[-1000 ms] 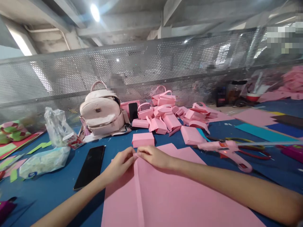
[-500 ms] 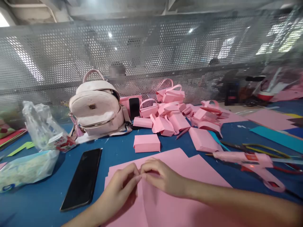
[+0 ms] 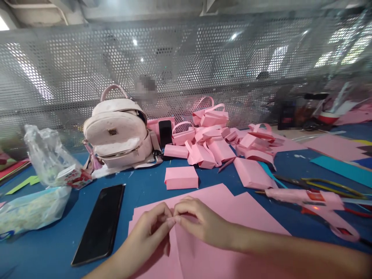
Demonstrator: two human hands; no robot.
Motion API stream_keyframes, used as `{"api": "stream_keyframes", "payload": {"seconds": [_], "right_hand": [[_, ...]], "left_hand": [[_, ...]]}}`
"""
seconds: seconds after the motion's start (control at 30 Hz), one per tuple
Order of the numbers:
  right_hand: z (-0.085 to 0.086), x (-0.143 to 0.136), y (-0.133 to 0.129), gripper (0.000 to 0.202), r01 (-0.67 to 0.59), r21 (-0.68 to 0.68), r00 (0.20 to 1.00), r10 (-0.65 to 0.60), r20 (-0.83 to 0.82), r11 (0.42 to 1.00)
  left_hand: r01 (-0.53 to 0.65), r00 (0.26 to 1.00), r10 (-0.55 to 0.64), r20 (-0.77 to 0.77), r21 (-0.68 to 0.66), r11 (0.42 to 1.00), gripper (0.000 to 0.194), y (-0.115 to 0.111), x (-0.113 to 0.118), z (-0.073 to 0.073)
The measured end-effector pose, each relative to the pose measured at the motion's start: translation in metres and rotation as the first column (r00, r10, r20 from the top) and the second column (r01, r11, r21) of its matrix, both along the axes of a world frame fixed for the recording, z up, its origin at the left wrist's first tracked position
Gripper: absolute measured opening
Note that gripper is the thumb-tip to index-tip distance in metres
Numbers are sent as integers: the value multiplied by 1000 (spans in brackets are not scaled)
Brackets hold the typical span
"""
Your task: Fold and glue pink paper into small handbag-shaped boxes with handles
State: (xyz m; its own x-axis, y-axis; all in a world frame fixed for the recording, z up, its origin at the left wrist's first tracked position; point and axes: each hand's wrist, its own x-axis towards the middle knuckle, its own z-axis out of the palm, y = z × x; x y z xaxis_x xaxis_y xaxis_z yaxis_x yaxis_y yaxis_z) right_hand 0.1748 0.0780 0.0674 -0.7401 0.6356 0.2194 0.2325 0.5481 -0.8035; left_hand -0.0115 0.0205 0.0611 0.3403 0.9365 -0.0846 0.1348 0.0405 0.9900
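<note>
My left hand (image 3: 152, 234) and my right hand (image 3: 202, 223) meet over pink paper at the front middle. Thumb and fingers of both hands pinch the top edge of a pink paper sheet (image 3: 197, 261), their tips nearly touching. A crease or folded edge runs from the fingertips down toward me. Under it lie more pink sheets (image 3: 252, 209), stacked unevenly. Just beyond the stack sits a closed pink paper box (image 3: 181, 179). The exact bit of paper between the fingertips is hidden.
A black phone (image 3: 100, 224) lies left of the paper. At right are a pink glue gun (image 3: 308, 197) and a yellow-handled tool (image 3: 331, 184). Behind stand a pale backpack (image 3: 116, 130) and heaped pink paper bags (image 3: 213, 145). Plastic bags (image 3: 31, 209) lie far left.
The view has shifted slightly, so objects sit a little lower and farther outward. Both hands keep their pinch on the sheet, with hardly any movement.
</note>
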Motion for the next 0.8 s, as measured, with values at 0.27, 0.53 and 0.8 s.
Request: {"api": "stream_keyframes", "payload": {"seconds": [0.27,0.53,0.8], "right_hand": [[1,1,-2,30,-13,-32,1000,13,-10,999],[4,1,-6,30,-1,-42,1000,0,-16,999],[7,3,-3,30,44,7,999,-45,25,999]], "left_hand": [[31,995,-27,91,-38,999,42,2,-1,-2],[-55,993,50,103,41,998,45,0,3,-2],[-52,990,59,125,-53,997,41,2,1,-2]]}}
